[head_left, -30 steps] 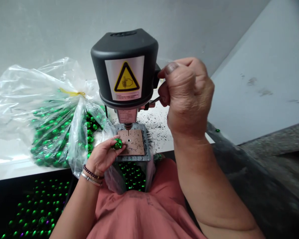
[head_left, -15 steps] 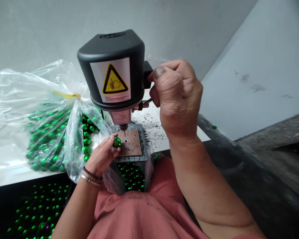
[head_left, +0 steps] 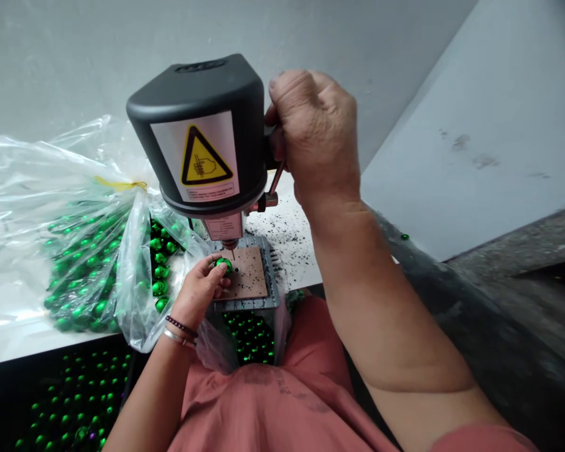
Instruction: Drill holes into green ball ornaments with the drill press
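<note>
Pinching green ball (head_left: 223, 266), left hand (head_left: 198, 288); axis unclear; drill bit (head_left: 233, 255) points down.

Shiny grn ball (head_left: 223, 266) nr drill bit (head_left: 233, 255); metal lever (head_left: 277, 178) tilted.

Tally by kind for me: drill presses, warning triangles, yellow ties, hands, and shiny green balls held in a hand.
Drill press: 1
Warning triangle: 1
Yellow tie: 1
Left hand and right hand: 2
Held green ball: 1
Total: 6
</note>
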`<act>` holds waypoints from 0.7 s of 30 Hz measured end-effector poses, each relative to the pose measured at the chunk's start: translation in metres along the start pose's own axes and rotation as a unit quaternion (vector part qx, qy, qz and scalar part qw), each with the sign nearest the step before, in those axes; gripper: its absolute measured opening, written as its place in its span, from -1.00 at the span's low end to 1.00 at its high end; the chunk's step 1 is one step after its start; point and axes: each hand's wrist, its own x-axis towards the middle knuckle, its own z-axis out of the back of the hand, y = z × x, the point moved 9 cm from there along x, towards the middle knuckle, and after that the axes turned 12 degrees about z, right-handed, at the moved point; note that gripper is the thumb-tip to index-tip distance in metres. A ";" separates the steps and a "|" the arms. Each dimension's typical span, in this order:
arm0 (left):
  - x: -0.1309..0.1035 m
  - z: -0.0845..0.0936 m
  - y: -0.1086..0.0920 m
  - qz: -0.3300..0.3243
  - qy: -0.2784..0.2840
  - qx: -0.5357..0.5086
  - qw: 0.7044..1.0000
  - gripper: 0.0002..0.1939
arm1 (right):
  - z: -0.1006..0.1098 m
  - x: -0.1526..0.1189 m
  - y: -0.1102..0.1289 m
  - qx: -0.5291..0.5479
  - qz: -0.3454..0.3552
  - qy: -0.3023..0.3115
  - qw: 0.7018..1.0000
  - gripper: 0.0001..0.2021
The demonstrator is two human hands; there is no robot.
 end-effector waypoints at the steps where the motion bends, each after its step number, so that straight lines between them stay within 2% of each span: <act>1: 0.001 -0.001 0.000 -0.001 -0.003 0.009 1.000 -0.49 | 0.000 0.000 -0.001 -0.004 0.003 -0.007 1.000 -0.72; 9: 0.011 -0.004 -0.002 -0.040 -0.028 0.078 0.996 -0.55 | 0.000 -0.003 -0.001 -0.012 0.005 -0.007 1.000 -0.53; 15: 0.014 -0.010 0.000 -0.075 -0.033 0.127 0.988 -0.61 | 0.002 -0.007 0.004 0.001 0.014 -0.012 1.000 -0.55; 19: 0.008 -0.010 -0.012 -0.122 -0.090 0.222 0.963 -0.64 | 0.001 -0.005 0.002 0.014 0.014 -0.014 1.000 -0.59; 21: 0.008 -0.009 -0.015 -0.133 -0.105 0.236 0.957 -0.64 | -0.001 -0.004 0.000 0.029 0.006 -0.004 1.000 -0.62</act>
